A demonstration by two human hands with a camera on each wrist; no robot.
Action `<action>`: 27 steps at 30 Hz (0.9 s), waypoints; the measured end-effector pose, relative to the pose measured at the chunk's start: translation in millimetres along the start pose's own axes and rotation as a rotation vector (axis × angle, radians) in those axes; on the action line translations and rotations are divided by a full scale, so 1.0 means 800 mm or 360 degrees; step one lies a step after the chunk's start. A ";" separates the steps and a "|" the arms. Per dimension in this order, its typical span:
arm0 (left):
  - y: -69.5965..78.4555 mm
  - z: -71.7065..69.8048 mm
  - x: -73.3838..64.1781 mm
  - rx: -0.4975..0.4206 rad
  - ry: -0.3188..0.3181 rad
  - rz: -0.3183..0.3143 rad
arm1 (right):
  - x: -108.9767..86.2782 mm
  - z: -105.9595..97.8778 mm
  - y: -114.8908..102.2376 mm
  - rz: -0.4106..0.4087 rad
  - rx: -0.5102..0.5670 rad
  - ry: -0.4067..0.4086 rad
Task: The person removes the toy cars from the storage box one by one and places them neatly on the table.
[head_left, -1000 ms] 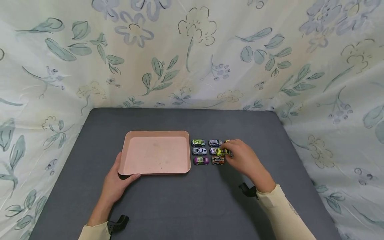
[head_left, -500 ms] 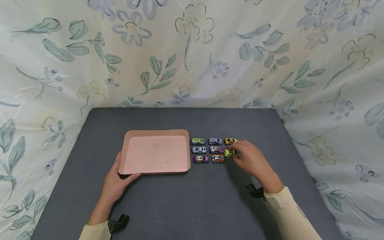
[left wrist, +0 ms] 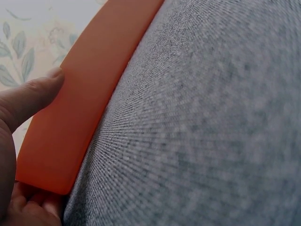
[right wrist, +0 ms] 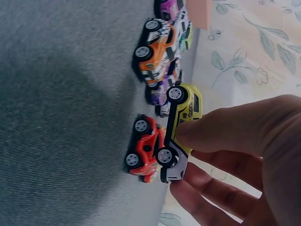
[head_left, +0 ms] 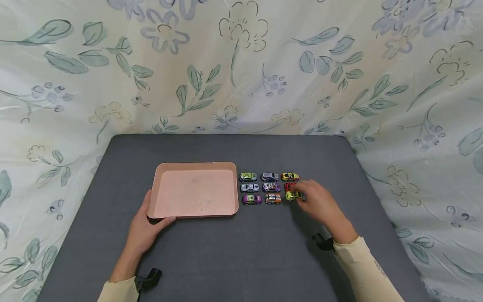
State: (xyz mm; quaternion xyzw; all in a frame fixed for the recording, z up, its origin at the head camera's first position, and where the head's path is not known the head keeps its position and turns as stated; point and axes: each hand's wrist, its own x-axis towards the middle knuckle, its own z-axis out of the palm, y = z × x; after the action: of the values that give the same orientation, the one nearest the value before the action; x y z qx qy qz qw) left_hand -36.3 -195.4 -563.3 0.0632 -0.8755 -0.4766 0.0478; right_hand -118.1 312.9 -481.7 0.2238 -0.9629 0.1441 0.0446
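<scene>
My right hand [head_left: 322, 204] pinches a yellow toy car [right wrist: 187, 115] between thumb and fingers. In the right wrist view the car is tilted, its wheels facing the camera, close to a red toy car [right wrist: 143, 147] standing on the cloth. In the head view the yellow car overlaps the front of the red one. At the left, my left hand [head_left: 144, 228] grips the near left corner of a pink tray [head_left: 196, 214]. Its thumb lies against the tray's outer wall in the left wrist view, and the other fingers curl at the corner.
Beside the tray's right end, toy cars stand in rows, among them a purple one [head_left: 252, 199], an orange one [head_left: 273, 199] and a yellow-red one [head_left: 289, 176]. A grey cloth [head_left: 226, 260] covers the table. Floral curtains [head_left: 241, 67] enclose the back and sides.
My right hand has carried the yellow car rightward, then slightly toward the front. The red car and the yellow-red car have come into view from behind it. The left hand stays at the tray.
</scene>
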 end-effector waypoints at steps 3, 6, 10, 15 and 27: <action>-0.001 0.001 0.000 0.0021 0.0006 -0.0005 | 0.000 0.005 0.005 0.0013 0.0001 -0.0015; -0.001 0.001 -0.001 0.0015 0.0002 -0.0016 | -0.001 0.011 0.009 0.0022 0.0007 -0.0024; 0.001 0.001 -0.003 0.0008 -0.0003 -0.0010 | -0.004 0.017 0.013 0.0029 0.0004 -0.0036; 0.002 0.000 -0.004 0.0004 -0.0007 0.0002 | -0.006 0.022 0.016 0.0033 0.0009 -0.0051; -0.001 0.000 -0.007 -0.0010 -0.0014 -0.0019 | -0.013 0.034 0.015 0.0093 0.0032 -0.0073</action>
State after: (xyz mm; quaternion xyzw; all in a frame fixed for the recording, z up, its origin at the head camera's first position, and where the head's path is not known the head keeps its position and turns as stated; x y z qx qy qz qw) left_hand -30.3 -194.8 -564.3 0.0661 -0.8738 -0.4800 0.0414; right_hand -114.3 319.3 -512.1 0.1992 -0.9683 0.1500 0.0160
